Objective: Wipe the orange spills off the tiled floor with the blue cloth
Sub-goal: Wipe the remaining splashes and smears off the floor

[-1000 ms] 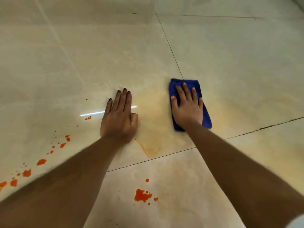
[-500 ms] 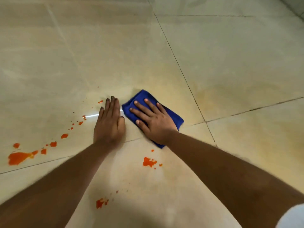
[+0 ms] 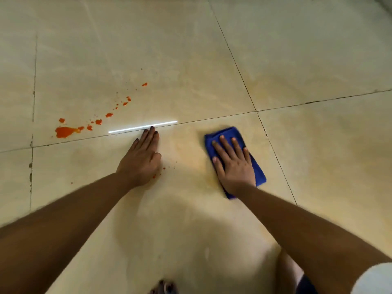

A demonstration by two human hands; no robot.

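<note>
The folded blue cloth [image 3: 257, 171] lies flat on the beige tiled floor [image 3: 212, 60], right of centre. My right hand [image 3: 234, 164] presses on it with fingers spread and straight. My left hand [image 3: 141, 159] rests flat on the bare tile to the left, fingers together, its tips at a grout line. A trail of orange spills [image 3: 65, 131] runs from a large blot at the left up and right to small drops [image 3: 144, 84]. A few tiny orange specks [image 3: 154, 176] sit beside my left palm. A faint orange smear [image 3: 191, 149] tints the tile between my hands.
Dark grout lines cross the floor; one runs diagonally just right of the cloth. A bright white light reflection [image 3: 142, 126] lies by my left fingertips. My toes [image 3: 164, 288] and knee [image 3: 290, 272] show at the bottom edge.
My right hand has slid the cloth rightwards, away from my left hand, across the tile. The orange blot that lay below the cloth is gone. The view has shifted, showing more of the left spill.
</note>
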